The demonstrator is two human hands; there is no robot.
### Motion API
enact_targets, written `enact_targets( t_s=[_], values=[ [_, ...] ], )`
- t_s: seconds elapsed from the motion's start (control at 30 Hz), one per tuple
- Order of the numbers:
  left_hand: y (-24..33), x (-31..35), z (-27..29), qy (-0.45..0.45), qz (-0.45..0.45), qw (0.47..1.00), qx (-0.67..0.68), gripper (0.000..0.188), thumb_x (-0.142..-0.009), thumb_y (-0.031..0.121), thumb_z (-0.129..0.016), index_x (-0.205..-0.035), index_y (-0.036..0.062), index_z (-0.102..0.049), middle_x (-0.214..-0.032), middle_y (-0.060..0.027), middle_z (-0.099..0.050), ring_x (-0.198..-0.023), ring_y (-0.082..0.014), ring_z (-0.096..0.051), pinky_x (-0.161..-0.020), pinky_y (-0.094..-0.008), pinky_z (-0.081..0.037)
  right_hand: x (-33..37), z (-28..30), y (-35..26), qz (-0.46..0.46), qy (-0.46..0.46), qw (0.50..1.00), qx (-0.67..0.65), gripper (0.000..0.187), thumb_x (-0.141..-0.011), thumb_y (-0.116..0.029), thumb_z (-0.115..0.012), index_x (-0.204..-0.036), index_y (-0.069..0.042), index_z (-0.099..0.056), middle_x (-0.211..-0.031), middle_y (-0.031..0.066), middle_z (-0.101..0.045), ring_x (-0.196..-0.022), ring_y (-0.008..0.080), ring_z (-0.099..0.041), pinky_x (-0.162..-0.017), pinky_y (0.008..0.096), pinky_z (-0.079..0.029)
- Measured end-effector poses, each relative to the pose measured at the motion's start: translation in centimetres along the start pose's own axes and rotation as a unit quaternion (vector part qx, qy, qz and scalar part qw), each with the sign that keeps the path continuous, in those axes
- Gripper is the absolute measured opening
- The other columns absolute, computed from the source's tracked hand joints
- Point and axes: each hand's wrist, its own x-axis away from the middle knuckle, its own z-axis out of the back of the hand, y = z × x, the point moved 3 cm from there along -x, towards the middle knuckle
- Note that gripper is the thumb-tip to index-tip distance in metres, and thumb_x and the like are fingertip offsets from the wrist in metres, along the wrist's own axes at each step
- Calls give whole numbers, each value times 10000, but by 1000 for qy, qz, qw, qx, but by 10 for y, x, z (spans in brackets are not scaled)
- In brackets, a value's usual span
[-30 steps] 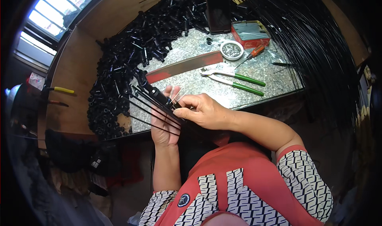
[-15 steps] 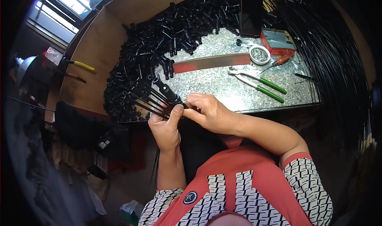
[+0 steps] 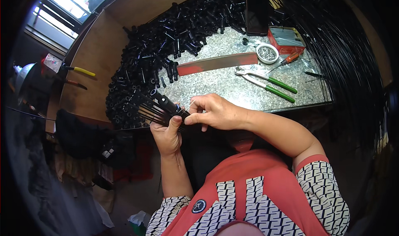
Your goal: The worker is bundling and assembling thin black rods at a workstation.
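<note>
My left hand (image 3: pixel 167 138) is closed around a fan of thin black umbrella ribs (image 3: pixel 144 108), its thumb pressed on top. A short black tube (image 3: pixel 168 104), like an umbrella runner, stands in the same grip and tilts up to the left. My right hand (image 3: pixel 217 112) pinches at the tube's lower end, thumb against fingers. A fine pale wire (image 3: pixel 191 104) shows beside its bent forefinger. What lies between those fingertips is partly hidden. Both hands are just over the worktable's front edge.
A heap of black tubes (image 3: pixel 187 26) covers the speckled worktable's (image 3: pixel 216 88) back and left. Nearby lie a red-grey strip (image 3: pixel 218 64), green-handled pincers (image 3: pixel 266 84), a white bowl (image 3: pixel 267 53), a screwdriver (image 3: pixel 291 59), a red box (image 3: pixel 286 40) and a phone (image 3: pixel 257 12). Long black rods (image 3: pixel 345 57) fill the right.
The ribs and tube have shifted slightly left and down in view, as have the table things. My right hand's fingers are more bent, and the wire stands up more beside them.
</note>
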Motion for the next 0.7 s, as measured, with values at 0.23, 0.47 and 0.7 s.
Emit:
enact_targets(
  t_s=[0.23,0.47,0.7],
  values=[
    [-4,-7,16,-118,20,993,18,411,-790,135,-779,-1121,-14,-585,-1066,-114,-632,-911,-198,-637,-843,-325,-516,-1,4,4,-81,-75,991,-78,264,-839,-203,-737,-837,-23,-544,-763,44,-580,-586,114,-602,-492,232,-486],
    [-5,-5,-16,-41,14,999,-23,516,-890,46,-641,-1351,-33,-423,-1163,-130,-598,-991,-196,-617,-886,-317,-494,-2,8,17,-77,31,994,-66,264,-834,-173,-736,-815,-13,-527,-743,47,-578,-586,117,-598,-490,240,-500],
    [-6,13,-37,38,-102,966,-233,569,-874,10,-610,-1359,-45,-317,-1100,-85,-513,-974,-137,-532,-877,-277,-444,-7,-8,12,67,144,983,89,272,-812,-146,-730,-796,18,-513,-722,102,-569,-581,147,-600,-496,281,-490]
  ],
)
